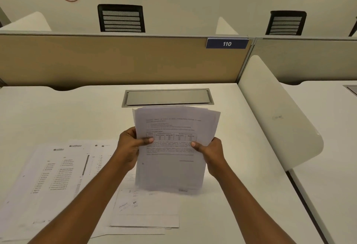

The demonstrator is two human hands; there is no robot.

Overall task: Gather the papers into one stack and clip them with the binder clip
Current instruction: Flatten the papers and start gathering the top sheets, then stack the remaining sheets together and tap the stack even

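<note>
Both hands gripping the stack (170, 147) upright above the desk (58, 112), left hand (131, 145) pinching its left edge, right hand (209, 152) its right, loose sheets (58, 176) lying flat below

**One number reads clearly**

A blue sign (227, 43) at the top edge of the tan partition (116, 60) behind the tabletop shows "110" in white. Print on the held sheets (170, 147) and the sheets lying on the tabletop (58, 176) is too blurred to read.
</note>
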